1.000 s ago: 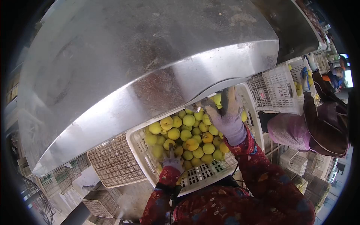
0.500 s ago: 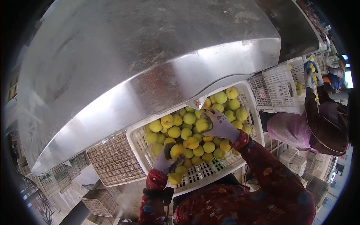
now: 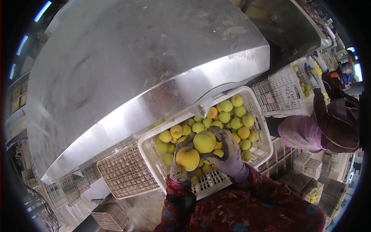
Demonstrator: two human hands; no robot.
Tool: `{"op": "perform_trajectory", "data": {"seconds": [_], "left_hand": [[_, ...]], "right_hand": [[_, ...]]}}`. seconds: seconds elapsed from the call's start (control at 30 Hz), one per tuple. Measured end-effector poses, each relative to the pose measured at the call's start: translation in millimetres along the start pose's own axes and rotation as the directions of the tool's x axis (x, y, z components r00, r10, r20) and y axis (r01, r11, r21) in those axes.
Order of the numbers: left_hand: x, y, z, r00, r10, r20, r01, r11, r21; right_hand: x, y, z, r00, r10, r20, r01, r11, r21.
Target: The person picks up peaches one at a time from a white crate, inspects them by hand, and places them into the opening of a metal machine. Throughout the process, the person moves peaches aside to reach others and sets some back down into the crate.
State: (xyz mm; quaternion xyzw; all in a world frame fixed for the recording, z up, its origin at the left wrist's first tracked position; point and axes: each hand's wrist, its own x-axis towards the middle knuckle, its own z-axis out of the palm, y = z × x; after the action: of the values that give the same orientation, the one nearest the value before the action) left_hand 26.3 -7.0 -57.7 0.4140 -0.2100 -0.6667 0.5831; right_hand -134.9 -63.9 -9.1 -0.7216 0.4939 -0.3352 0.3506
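Observation:
Over a white plastic crate (image 3: 266,149) of yellow-green fruit, my two gloved hands are close together. My left hand (image 3: 180,160) has its fingers wrapped round a yellow-orange fruit (image 3: 188,159). My right hand (image 3: 230,154) is curled round a larger-looking green fruit (image 3: 205,142), just above and right of the other one. Both fruits are lifted above the pile (image 3: 241,121). Dirt marks the gloves.
A large metal surface (image 3: 135,58) fills the upper left, its edge over the crate's far side. An empty-looking brown crate (image 3: 129,170) lies left. At right, a co-worker (image 3: 328,123) stands by white crates (image 3: 288,91) with fruit.
My right hand has moved left and toward me, lifting a green fruit. My left hand has risen with its fruit, so the hands are now close together. The camera view has shifted slightly.

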Motion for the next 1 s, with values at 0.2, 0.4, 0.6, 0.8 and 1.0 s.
{"op": "perform_trajectory", "data": {"seconds": [0.2,0.4,0.6,0.8,1.0], "left_hand": [[10.4,19.6,-5.3,0.994,0.062,0.088,-0.009,0.861,-0.509],[14.4,47.0,11.6,0.990,0.114,-0.082,-0.124,0.984,-0.131],[36.4,16.4,12.8,0.940,0.340,0.021,-0.338,0.922,0.188],[24.4,24.5,-2.6,0.993,-0.008,-0.116,-0.004,0.994,-0.107],[10.6,-85.7,-69.6,0.963,-0.239,-0.128,0.168,0.156,0.973]], "right_hand": [[85.1,27.2,4.3,0.978,-0.195,-0.069,0.147,0.893,-0.425],[92.9,21.6,-11.8,0.946,-0.320,-0.058,0.303,0.931,-0.204],[38.7,-6.3,7.5,0.925,-0.380,0.008,0.367,0.888,-0.278],[85.6,24.3,33.5,0.950,-0.208,-0.232,0.065,0.860,-0.506],[104.6,26.4,25.7,0.899,-0.298,-0.320,0.185,0.922,-0.340]]}}
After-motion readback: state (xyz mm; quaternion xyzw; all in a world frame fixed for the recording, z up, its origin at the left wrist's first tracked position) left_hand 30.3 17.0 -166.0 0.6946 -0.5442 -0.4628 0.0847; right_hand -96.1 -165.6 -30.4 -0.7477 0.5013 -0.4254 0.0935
